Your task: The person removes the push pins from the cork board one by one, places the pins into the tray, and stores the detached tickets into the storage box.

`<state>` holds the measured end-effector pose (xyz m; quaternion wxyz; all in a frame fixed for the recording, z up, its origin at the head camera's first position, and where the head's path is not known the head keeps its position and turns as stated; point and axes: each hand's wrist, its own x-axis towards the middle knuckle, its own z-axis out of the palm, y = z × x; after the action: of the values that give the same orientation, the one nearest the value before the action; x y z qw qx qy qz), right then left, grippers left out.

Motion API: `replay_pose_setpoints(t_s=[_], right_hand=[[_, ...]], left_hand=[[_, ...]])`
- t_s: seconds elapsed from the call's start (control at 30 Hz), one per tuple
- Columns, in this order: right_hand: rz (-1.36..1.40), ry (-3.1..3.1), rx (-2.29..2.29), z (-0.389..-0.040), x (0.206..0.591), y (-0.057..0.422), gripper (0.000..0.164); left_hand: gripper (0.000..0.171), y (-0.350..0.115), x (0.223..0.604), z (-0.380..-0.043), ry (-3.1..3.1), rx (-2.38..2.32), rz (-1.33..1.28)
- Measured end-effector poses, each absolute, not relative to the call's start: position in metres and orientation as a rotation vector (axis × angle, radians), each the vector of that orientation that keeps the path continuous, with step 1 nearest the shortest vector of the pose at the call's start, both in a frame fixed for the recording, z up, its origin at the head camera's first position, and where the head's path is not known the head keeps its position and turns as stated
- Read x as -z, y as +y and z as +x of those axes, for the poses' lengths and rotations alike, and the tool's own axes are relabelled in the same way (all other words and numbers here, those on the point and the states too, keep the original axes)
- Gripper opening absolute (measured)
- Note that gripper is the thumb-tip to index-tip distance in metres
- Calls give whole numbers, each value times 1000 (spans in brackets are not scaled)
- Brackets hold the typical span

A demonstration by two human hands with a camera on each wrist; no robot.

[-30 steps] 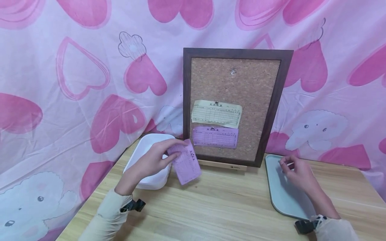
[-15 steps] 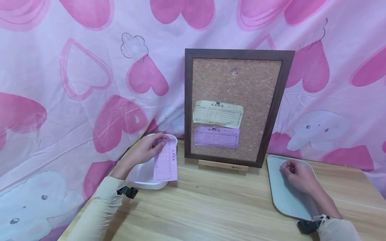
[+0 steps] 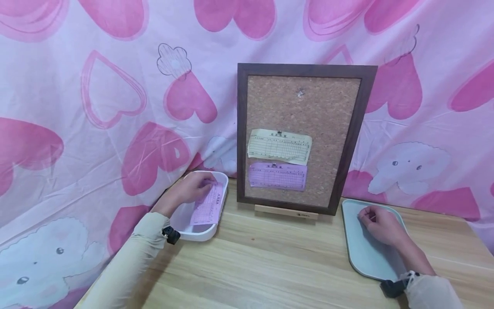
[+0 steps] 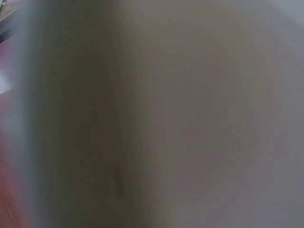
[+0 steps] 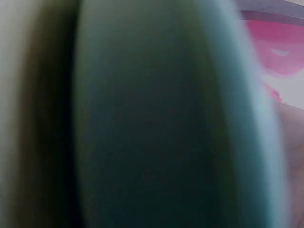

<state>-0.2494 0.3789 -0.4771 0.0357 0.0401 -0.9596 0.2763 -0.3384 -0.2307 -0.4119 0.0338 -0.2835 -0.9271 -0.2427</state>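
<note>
My left hand (image 3: 190, 189) reaches into the white plastic bin (image 3: 204, 235) and pinches a purple receipt slip (image 3: 205, 209) near its upper end. The slip lies slanted inside the bin, its printed side showing. Over the grey-green tray (image 3: 356, 257) hovers my right hand (image 3: 383, 225), thumb and fingers curled together; whether something small sits between the fingertips cannot be made out. Both wrist views are mostly blurred, blocked by close surfaces.
A cork board (image 3: 328, 128) in a dark frame stands on a wooden base (image 3: 285, 212). Pinned on it are a yellow receipt (image 3: 278, 146) and another purple receipt (image 3: 277, 177), with a small shiny cluster (image 3: 300, 93) above. A pink heart-print cloth (image 3: 115, 90) hangs behind the wooden table (image 3: 262, 266).
My left hand has carried the purple receipt slip leftward from beside the board and lowered it into the white bin. The right hand has stayed over the tray, barely moving.
</note>
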Motion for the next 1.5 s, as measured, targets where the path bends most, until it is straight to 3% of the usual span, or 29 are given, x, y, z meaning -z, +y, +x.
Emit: replay_pose_setpoints(t_s=[0.2,0.53,1.0,1.5], right_hand=[[168,-2945,-811,-251,478,380,12],[179,-2942,-820,-252,478,378,11],[148,-2862,-784,-251,476,379,16],[147,-2427,-713,-256,418,342,18]], left_hand=[[18,-222,415,-348,-2840,620,-1001],[14,-226,418,-345,-2905,475,-852],[29,-209,400,-340,-2880,530,-761],[10,-168,356,-334,-2278,801,-756]])
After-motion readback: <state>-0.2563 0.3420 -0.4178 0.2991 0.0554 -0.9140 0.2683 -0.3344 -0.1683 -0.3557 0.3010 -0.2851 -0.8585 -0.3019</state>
